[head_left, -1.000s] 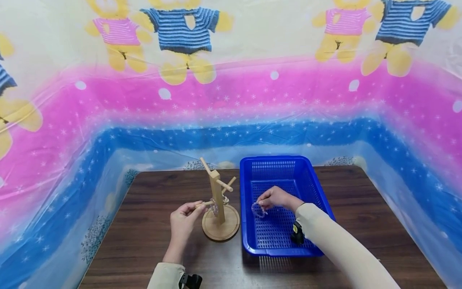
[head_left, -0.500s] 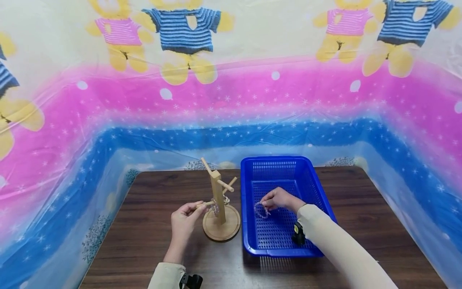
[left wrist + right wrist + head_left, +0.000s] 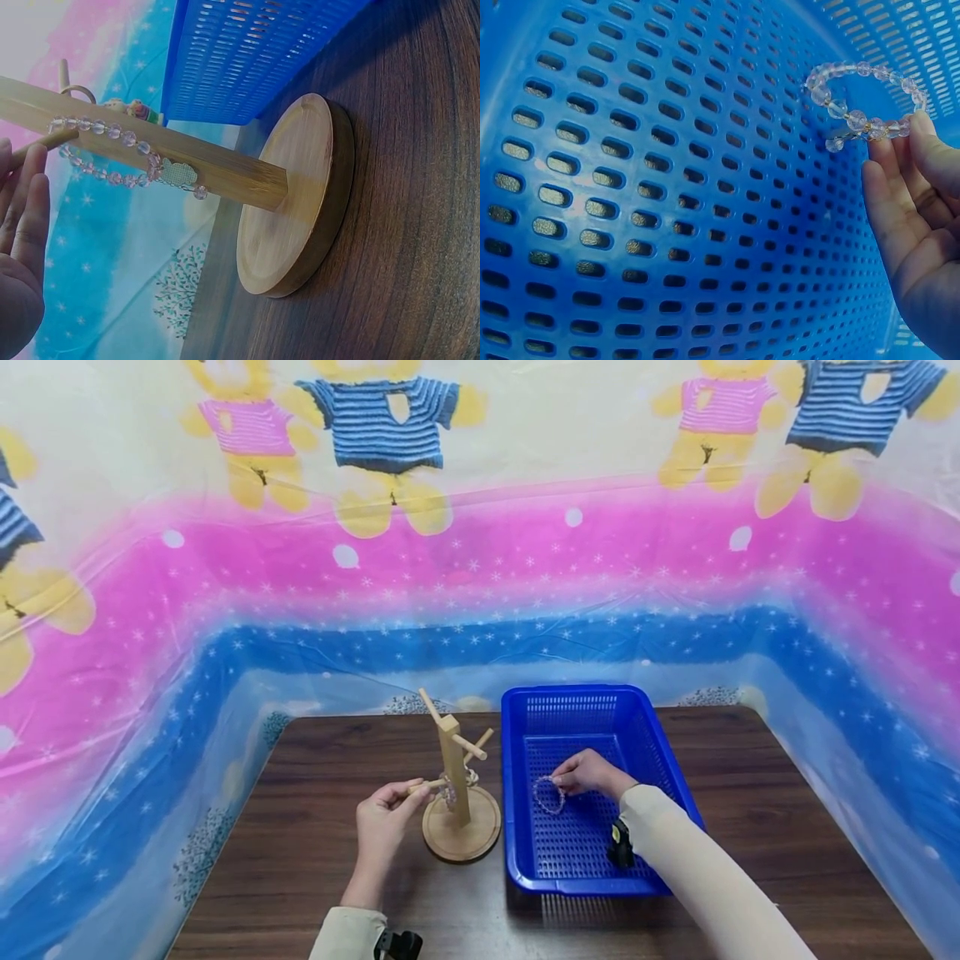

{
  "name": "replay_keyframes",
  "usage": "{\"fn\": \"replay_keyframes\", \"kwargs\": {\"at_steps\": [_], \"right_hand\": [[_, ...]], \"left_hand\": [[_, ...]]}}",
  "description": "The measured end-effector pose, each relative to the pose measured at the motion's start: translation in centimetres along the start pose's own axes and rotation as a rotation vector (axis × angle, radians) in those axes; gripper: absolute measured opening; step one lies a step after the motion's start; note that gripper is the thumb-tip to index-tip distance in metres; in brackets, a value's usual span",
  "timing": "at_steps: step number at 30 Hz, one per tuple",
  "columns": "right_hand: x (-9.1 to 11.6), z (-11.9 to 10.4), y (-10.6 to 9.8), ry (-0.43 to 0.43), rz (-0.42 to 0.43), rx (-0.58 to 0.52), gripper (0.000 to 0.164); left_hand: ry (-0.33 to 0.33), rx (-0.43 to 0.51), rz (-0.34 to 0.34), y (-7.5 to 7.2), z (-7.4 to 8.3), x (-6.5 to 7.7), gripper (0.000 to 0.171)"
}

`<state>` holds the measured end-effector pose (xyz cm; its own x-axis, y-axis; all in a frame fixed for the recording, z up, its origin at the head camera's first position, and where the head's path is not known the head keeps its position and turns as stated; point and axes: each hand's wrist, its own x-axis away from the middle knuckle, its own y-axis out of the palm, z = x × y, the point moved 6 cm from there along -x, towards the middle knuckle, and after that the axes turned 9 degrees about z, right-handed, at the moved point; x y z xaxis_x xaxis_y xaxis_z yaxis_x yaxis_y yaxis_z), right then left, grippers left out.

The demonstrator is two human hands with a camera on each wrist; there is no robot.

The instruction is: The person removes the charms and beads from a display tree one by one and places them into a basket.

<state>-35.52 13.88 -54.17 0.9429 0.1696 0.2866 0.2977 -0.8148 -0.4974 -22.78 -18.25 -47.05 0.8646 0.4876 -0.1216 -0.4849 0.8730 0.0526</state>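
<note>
My right hand [image 3: 588, 774] pinches a clear pinkish beaded bracelet [image 3: 859, 120] between thumb and fingertips, inside the blue basket [image 3: 512, 827]. The bracelet hangs as an open ring with a small bead dangling from it. With thumb and fingers my left hand [image 3: 386, 814] grips the end of a lower peg on the wooden stand [image 3: 455, 760]. Around that same peg hangs another beaded bracelet [image 3: 112, 133], with a pale flower-shaped charm [image 3: 178, 173] lying against the post. On a peg behind the post a further bracelet [image 3: 471, 777] shows, partly hidden.
The stand's round base [image 3: 461, 847] rests on the dark wooden table [image 3: 300, 827], just left of the basket. More pegs [image 3: 468, 746] stick out near the top of the post. A printed cloth [image 3: 480, 560] with bears surrounds the table's back and sides.
My right hand has shifted slightly to the right within the basket, and the bracelet it pinches has turned to show a rounder ring. My left hand keeps its grip on the peg.
</note>
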Motion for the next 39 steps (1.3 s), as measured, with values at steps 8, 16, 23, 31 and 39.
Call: {"fn": "replay_keyframes", "kwargs": {"at_steps": [8, 16, 23, 31, 39], "right_hand": [[-0.4, 0.7, -0.4, 0.007, 0.014, -0.001, 0.022], [-0.5, 1.1, -0.4, 0.002, 0.050, 0.005, 0.018], [-0.7, 1.4, -0.1, -0.007, 0.085, 0.102, 0.015], [-0.2, 0.9, -0.2, -0.013, 0.105, 0.157, 0.016], [0.0, 0.6, -0.1, -0.057, 0.128, 0.278, 0.013]], "left_hand": [[0.013, 0.011, -0.006, 0.1, 0.0, 0.0, 0.014], [0.010, 0.017, -0.004, 0.1, 0.1, 0.0, 0.014], [0.012, 0.023, -0.010, 0.0, 0.1, 0.1, 0.015], [-0.007, 0.023, -0.007, 0.0, 0.0, 0.1, 0.014], [-0.009, 0.014, -0.007, 0.0, -0.1, 0.0, 0.014]]}}
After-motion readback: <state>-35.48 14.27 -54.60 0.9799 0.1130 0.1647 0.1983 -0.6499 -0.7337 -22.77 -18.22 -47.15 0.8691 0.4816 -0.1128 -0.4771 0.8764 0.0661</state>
